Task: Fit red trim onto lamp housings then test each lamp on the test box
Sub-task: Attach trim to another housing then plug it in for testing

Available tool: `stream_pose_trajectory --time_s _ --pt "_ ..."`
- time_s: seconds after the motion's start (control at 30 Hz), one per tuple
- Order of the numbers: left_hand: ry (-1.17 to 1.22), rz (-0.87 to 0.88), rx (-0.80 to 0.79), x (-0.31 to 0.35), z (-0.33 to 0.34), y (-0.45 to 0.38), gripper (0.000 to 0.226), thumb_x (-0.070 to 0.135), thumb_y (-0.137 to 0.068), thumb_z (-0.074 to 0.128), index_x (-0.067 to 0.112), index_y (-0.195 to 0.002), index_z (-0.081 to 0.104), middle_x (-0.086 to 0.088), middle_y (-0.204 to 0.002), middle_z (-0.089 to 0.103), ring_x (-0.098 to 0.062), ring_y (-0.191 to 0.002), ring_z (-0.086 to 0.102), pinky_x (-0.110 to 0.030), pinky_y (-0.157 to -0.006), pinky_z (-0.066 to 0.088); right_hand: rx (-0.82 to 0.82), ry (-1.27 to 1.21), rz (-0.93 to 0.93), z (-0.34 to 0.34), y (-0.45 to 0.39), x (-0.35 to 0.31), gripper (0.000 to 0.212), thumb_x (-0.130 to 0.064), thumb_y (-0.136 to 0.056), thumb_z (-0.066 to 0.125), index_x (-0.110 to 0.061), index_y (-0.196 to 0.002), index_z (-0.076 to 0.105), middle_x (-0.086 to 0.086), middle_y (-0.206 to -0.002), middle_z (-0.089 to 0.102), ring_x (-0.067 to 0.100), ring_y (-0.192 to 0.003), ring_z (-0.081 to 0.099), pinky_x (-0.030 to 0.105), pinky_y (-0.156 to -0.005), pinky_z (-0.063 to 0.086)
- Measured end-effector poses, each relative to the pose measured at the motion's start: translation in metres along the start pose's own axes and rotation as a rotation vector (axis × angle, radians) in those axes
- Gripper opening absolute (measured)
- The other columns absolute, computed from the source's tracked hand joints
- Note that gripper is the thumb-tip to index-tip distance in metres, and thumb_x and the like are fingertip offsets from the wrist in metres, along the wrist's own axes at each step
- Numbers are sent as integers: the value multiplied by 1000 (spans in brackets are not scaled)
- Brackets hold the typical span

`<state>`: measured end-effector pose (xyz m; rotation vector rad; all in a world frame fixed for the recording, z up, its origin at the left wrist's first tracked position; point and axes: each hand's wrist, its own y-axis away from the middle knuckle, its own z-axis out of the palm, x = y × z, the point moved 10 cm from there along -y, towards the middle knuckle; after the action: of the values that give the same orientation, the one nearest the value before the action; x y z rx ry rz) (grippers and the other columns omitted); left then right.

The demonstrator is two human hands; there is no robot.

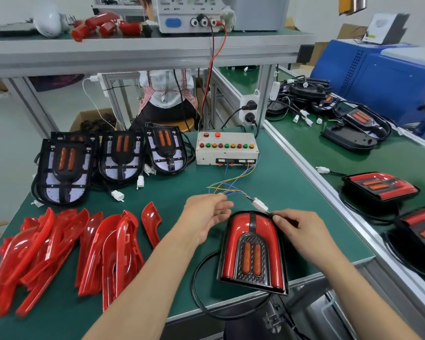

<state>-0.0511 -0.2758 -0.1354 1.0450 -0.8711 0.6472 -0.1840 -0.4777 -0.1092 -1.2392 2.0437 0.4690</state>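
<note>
A lamp housing with red trim fitted [252, 251] lies at the front edge of the green bench, its black cable looping to the left. My right hand [296, 231] pinches the lamp's wire just behind a white connector [260, 204] at the lamp's top right corner. My left hand [206, 217] holds the coloured test-box wires near their end, fingers loosely curled. Those wires run back to the white test box [227, 149] with its row of coloured lights. Three bare black housings [62, 170] stand at the back left. A pile of red trim pieces [59, 251] lies at the front left.
A power supply [189, 13] sits on the upper shelf [133, 49], with red and black leads dropping to the test box. Finished lamps [378, 186] and cabled housings lie on the right-hand bench [317, 148] beside a blue machine [388, 77]. A person sits behind the shelf frame.
</note>
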Motion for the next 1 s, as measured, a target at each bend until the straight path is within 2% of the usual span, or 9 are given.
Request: stream_pose_trajectory --time_s 0.1,0.17,0.33,0.5,0.57,0.63,0.77,0.9,1.0 --pt "-177 81 108 0 -19 3 10 12 -97 65 4 -97 71 -9 -84 76 -12 -57 59 -19 -52 50 -34 41 3 5 -6 0 32 -34 -101 59 -13 -82 73 -2 -70 67 13 -72 60 32 -72 45" --pt "-330 157 139 2 -27 8 16 15 -98 63 8 -87 73 -4 -76 73 -9 -53 56 -19 -50 48 -43 76 18 7 -5 -3 44 -36 -104 52 -2 -78 64 12 -69 60 26 -71 56 36 -70 43" --pt "-617 237 91 -1 -34 23 26 30 -97 63 16 -79 74 5 -65 71 -3 -49 58 -21 -51 50 113 35 102 -14 35 6 46 -44 -100 51 -16 -65 57 1 -55 53 20 -60 52 28 -60 39" --pt "-736 414 170 31 -35 31 30 33 -97 63 17 -73 71 -1 -70 70 -10 -52 57 -23 -53 46 -78 -451 285 21 80 13 49 -57 -82 64 -11 -64 68 5 -53 64 16 -40 52 16 -42 37" --pt "-758 500 189 51 -31 30 30 34 -97 63 19 -71 69 1 -67 69 -9 -53 55 -24 -56 46 -133 -533 316 30 81 12 43 -58 -75 66 -15 -72 73 12 -52 60 17 -39 45 18 -39 34" --pt "-755 571 213 74 -27 24 31 34 -96 63 21 -68 66 8 -59 64 -5 -50 51 -18 -53 42 -182 -589 344 36 78 11 34 -51 -76 70 -18 -84 78 12 -49 54 18 -38 41 22 -38 31" --pt "-794 664 260 117 -22 -4 22 26 -97 61 21 -76 68 16 -53 57 -3 -53 50 -12 -52 37 -266 -661 363 42 75 15 21 -19 -93 69 2 -93 69 13 -50 46 17 -37 40 21 -38 32" --pt "-997 664 233 137 -15 -44 18 20 -98 57 15 -101 75 5 -90 72 -18 -87 65 -24 -74 45 -285 -723 335 41 77 14 21 -15 -93 70 5 -99 71 18 -57 52 20 -43 48 23 -43 39" --pt "-1147 625 164 139 -8 -75 29 16 -100 54 14 -124 69 -5 -132 65 -24 -122 59 -32 -102 46 -255 -864 372 48 82 16 22 -12 -86 76 5 -99 74 30 -74 60 29 -67 55 32 -65 45"
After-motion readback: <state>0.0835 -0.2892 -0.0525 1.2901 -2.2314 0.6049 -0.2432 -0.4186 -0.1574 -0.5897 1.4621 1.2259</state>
